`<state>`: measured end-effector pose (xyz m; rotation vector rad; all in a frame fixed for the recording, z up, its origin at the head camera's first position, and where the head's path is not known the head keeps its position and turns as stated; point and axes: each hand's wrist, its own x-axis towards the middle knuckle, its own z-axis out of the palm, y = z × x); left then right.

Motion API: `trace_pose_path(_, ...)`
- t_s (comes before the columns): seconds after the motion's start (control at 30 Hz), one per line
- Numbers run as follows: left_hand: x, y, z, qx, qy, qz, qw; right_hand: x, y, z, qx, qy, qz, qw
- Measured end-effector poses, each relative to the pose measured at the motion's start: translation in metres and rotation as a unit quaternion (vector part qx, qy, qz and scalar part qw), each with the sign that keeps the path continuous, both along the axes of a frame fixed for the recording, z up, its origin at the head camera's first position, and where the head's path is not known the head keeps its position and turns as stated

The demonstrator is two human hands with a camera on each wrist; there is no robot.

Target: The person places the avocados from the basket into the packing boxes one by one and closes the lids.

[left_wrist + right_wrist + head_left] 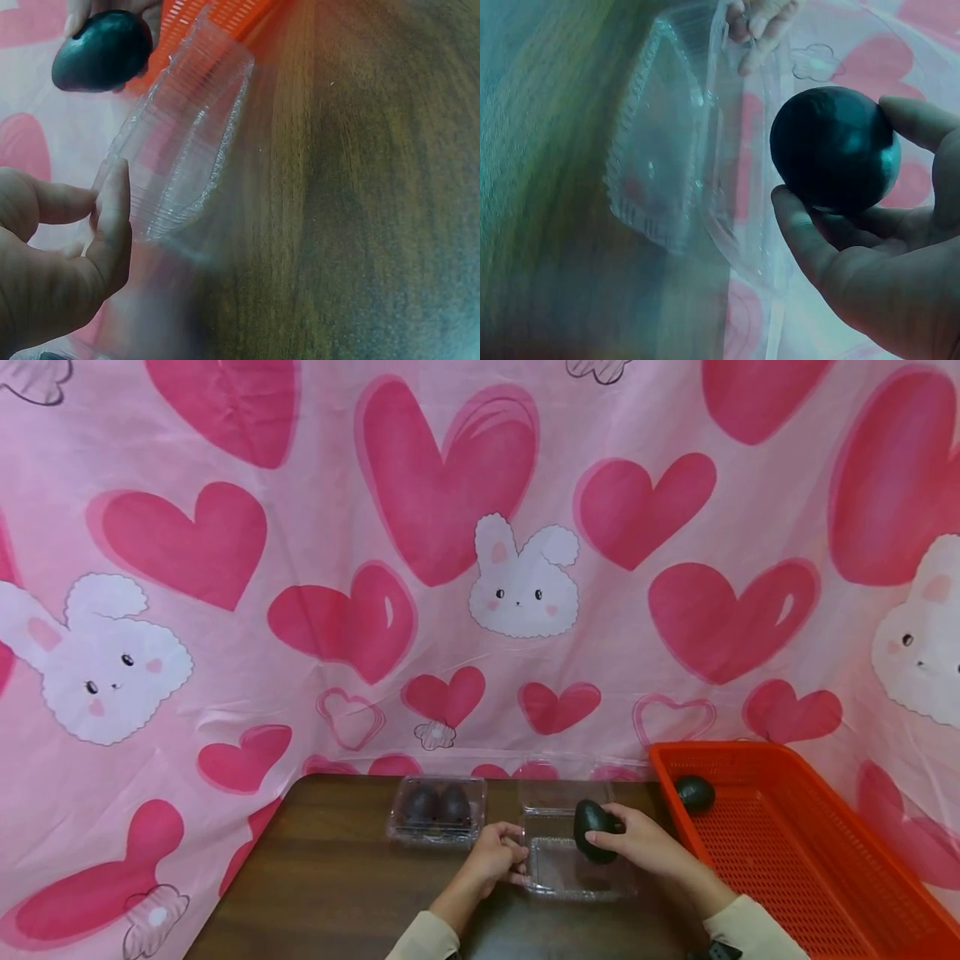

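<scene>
My right hand [648, 845] holds a dark green avocado [594, 831] over the right part of an open clear plastic clamshell box [558, 887]. In the right wrist view, thumb and fingertips grip the sides of the avocado [832, 150]. My left hand [495, 857] pinches the left rim of the box, and the left wrist view shows the box wall [161, 150] between thumb and fingers. The lid [566, 795] stands raised at the back of the box. No avocado shows inside the box.
Left of my left hand sits a closed clear clamshell [435, 837] with two dark avocados [453, 806] inside. An orange perforated basket [772, 852] stands at the right, one avocado [696, 793] in its far left corner. Behind the brown wooden table [330, 868] hangs a pink heart-patterned cloth [442, 643].
</scene>
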<state>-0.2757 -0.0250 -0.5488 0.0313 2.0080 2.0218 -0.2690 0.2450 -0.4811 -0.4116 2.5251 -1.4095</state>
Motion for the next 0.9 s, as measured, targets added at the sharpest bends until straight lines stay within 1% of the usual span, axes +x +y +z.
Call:
trace_pose_path(0.1,0.0,0.0,0.0,0.001,-0.001,-0.001,1.0,0.0,-0.007,-0.004,0.007,-0.007,0.0,0.9999)
trace_pose_path(0.17,0.0,0.0,0.0,0.0,-0.002,-0.002,1.0,0.001,-0.011,-0.007,0.008,-0.021,-0.008,0.9997)
trace_pose_path(0.3,0.001,0.0,0.002,0.0,-0.005,-0.001,1.0,0.001,-0.02,-0.013,0.016,-0.026,-0.027,0.9992)
trace_pose_path(0.43,0.0,0.0,0.003,-0.001,-0.008,0.002,1.0,-0.002,-0.028,-0.017,0.012,-0.017,-0.026,0.9994)
trace_pose_path(0.63,0.0,0.0,0.002,0.0,-0.004,-0.004,1.0,-0.003,-0.036,-0.022,0.008,-0.046,-0.028,0.9985)
trace_pose_path(0.73,0.0,0.0,0.002,-0.005,-0.004,-0.003,1.0,-0.004,-0.04,-0.024,0.017,-0.056,-0.033,0.9978)
trace_pose_path(0.9,0.0,-0.001,0.002,-0.008,-0.009,-0.002,0.9999,-0.009,-0.046,-0.029,0.045,-0.059,-0.045,0.9962)
